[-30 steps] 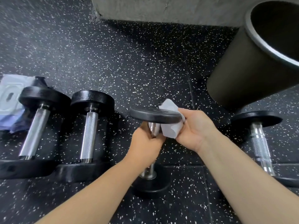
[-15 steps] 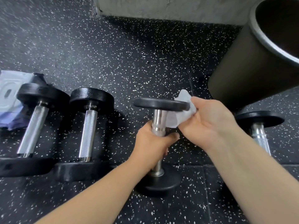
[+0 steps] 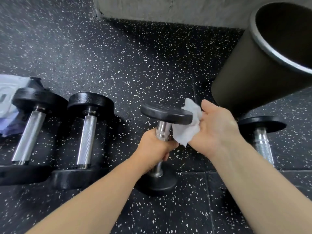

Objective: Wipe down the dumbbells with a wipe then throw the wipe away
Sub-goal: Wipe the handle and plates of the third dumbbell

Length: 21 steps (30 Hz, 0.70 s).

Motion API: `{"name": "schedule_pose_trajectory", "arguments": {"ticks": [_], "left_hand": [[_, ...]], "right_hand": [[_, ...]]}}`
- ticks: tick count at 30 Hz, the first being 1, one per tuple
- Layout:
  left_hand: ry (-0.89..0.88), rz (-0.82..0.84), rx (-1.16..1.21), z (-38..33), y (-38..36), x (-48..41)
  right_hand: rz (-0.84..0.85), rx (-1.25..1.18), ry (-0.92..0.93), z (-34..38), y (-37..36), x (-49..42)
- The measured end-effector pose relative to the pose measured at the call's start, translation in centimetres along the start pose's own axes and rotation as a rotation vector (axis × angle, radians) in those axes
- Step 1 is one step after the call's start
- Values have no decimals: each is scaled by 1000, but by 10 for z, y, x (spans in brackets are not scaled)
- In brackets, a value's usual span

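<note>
Wiping hand: the right hand (image 3: 217, 127) has its fingers bent round a crumpled white wipe (image 3: 187, 130) and presses it on the rim of a black plate.
Left hand: the left hand (image 3: 155, 149) is wrapped tight round the shiny bar of the held dumbbell (image 3: 166, 114), just under the top plate.
Held dumbbell: it stands on end between the two hands, a little tilted. Its top plate touches the wipe. Its bottom plate is below the left hand; I cannot tell if it sits on the floor (image 3: 118, 56).
Wipe: it sits between the right hand and the top plate, and part of it hangs down beside the bar.
Bin: a big round black bin (image 3: 244, 73) with a silver rim stands just past the right hand. Its mouth is open. The inside is dark, so I cannot tell what is in it.
Dumbbells by the left hand: a near dumbbell (image 3: 87, 137) lies on the floor out past the left hand, and an outer dumbbell (image 3: 28, 130) lies just beside it, further out.
Dumbbell by the right hand: a last dumbbell (image 3: 262, 142) lies on the floor just outside the right hand, close to the foot of the bin.
Wipe pack: a soft white and purple wipe pack (image 3: 7, 98) lies behind the outer dumbbell, far from both hands. I cannot tell what is in it.
Floor: black with small white specks.
Wall: a grey wall (image 3: 168, 9) stands far past both hands.
</note>
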<state>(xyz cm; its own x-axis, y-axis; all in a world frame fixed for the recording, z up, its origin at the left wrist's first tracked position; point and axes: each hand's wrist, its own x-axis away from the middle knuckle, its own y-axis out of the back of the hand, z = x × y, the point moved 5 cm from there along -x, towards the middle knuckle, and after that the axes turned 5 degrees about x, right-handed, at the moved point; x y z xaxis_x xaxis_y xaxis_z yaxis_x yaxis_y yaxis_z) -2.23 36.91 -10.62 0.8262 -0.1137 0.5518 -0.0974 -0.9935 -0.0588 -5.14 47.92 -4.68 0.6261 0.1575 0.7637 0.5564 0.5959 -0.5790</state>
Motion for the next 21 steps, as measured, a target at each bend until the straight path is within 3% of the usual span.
{"name": "schedule_pose_trajectory", "arguments": {"ticks": [5, 10, 12, 18, 21], "left_hand": [[24, -56, -45, -1, -2, 0], [-43, -255, -356, -6, -8, 26], [-64, -275, -326, -8, -12, 31], [-89, -304, -174, -8, 6, 25], [-13, -278, -84, 0, 15, 17]], "right_hand": [[-80, 181, -25, 0, 7, -17], [-40, 169, -41, 1, 6, -15], [-69, 157, -18, -2, 7, -12], [63, 34, 19, -16, -2, 16], [39, 42, -31, -21, -5, 5]]}}
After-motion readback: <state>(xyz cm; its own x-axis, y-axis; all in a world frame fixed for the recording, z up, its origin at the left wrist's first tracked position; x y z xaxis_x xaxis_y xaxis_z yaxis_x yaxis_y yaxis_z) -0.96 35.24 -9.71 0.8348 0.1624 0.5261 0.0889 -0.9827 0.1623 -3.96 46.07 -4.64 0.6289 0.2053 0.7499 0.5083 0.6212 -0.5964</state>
